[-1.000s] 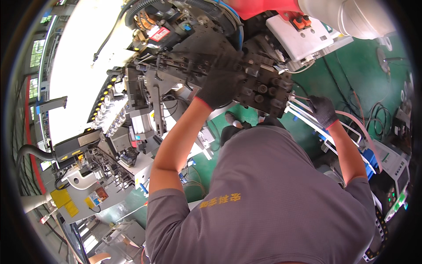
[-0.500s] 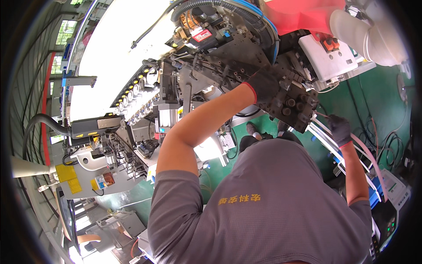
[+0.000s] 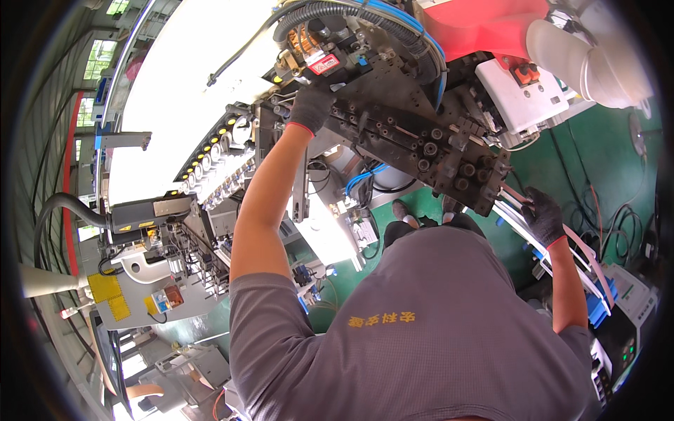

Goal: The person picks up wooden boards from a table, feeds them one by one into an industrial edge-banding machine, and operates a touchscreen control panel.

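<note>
My left hand (image 3: 314, 109), in a dark glove with a red cuff, is at the far left end of a long dark metal roller unit (image 3: 414, 147). Its back faces up and its fingers are mostly hidden. Several round rollers (image 3: 465, 175) sit at the unit's right end. Just off that end, my right hand (image 3: 544, 216), gloved alike, is closed on a thin pinkish strip (image 3: 581, 245). The strip runs from the unit's end through the hand and down to the right.
A white control box (image 3: 523, 95) with orange-red buttons stands beyond the unit. Black corrugated hoses (image 3: 337, 8) and blue tubes arch above it. White rails (image 3: 516, 221) lie below my right hand. Cables (image 3: 625, 224) trail over the green floor. Machinery (image 3: 203, 238) stands at the left.
My left hand has moved from the middle-right of the roller unit to its far left end, uncovering the rollers. The right hand has shifted slightly down beside the strip's entry.
</note>
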The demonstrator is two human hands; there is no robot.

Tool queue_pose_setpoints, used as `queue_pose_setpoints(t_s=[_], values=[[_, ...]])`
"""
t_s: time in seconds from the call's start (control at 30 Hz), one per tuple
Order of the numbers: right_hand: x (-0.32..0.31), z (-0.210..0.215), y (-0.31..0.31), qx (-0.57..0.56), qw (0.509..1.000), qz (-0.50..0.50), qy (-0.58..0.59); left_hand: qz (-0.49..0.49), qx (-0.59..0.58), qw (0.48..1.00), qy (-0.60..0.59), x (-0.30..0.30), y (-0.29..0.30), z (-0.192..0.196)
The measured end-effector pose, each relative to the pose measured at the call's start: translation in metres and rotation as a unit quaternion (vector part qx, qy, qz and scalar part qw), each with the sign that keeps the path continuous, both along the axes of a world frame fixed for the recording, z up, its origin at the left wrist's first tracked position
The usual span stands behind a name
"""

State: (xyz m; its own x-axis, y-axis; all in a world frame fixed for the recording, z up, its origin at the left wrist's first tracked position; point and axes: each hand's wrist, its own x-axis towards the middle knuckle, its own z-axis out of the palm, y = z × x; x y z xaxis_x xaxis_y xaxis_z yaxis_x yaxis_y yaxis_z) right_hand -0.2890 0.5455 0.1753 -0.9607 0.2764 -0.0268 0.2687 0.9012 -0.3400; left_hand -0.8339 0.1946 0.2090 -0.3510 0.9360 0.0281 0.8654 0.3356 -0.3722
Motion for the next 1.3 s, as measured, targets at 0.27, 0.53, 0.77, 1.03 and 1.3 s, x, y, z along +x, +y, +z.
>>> queue_pose_setpoints(t_s=[0.27, 0.53, 0.77, 1.03, 1.3], values=[[0.007, 0.004, -0.008, 0.0, 0.999, -0.031, 0.007, -0.069, 0.018, 0.996, -0.05, -0.012, -0.001, -0.007], [0.018, -0.014, 0.009, 0.026, 0.999, -0.019, 0.001, -0.085, 0.178, 0.922, -0.334, 0.062, 0.062, 0.068], [-0.011, -0.009, -0.012, 0.037, 0.997, -0.009, -0.063, -0.038, 0.354, 0.693, -0.627, 0.193, 0.048, 0.19], [0.017, 0.022, 0.016, -0.021, 0.999, 0.022, -0.033, 0.395, 0.301, 0.439, -0.749, 0.266, -0.044, -0.037], [-0.029, -0.005, -0.006, 0.038, 0.988, 0.14, -0.046, 0.355, 0.183, 0.221, -0.89, 0.317, 0.022, -0.186]])
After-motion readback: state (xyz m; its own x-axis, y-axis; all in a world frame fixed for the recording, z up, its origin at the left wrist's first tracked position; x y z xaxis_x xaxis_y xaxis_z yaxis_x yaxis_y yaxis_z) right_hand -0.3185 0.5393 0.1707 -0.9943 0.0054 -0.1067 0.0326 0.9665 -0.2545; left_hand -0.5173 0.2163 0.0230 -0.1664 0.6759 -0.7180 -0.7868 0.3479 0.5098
